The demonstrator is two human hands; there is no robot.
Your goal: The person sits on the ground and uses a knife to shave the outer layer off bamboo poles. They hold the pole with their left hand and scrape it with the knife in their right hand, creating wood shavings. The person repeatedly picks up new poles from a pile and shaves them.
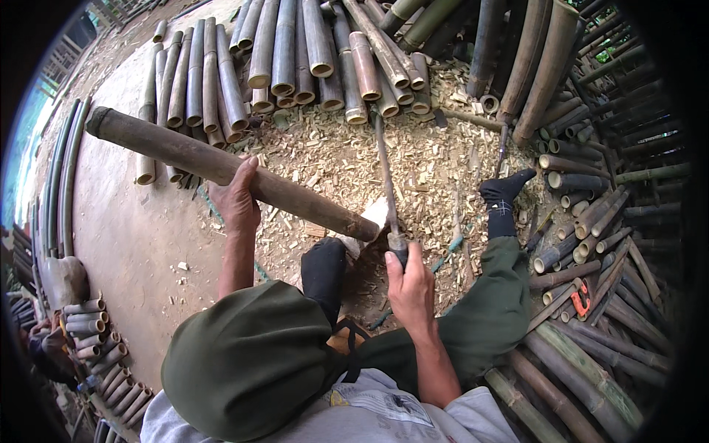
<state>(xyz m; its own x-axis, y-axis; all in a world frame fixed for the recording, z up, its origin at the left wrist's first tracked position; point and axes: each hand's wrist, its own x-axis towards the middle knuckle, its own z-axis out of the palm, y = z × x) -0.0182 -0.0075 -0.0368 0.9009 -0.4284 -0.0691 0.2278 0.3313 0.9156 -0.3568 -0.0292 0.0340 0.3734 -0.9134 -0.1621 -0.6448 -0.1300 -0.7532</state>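
My left hand (236, 198) is wrapped round the middle of a thick brown bamboo pole (310, 203). The pole slants from the far left down toward my right hand. Its near end lies beside a pale, brightly lit patch whose kind I cannot make out. My right hand (412, 289) is closed on the dark handle of a machete (387, 166). The long narrow blade points away from me, just right of the pole's near end. Whether blade and pole touch, I cannot tell.
Wood chips (436, 177) cover the ground ahead. Cut bamboo lengths (284, 52) lie in rows at the far side, with taller poles (546, 70) leaning far right. More bamboo pieces (583, 369) and an orange-handled saw (581, 297) lie right of my outstretched leg (484, 284).
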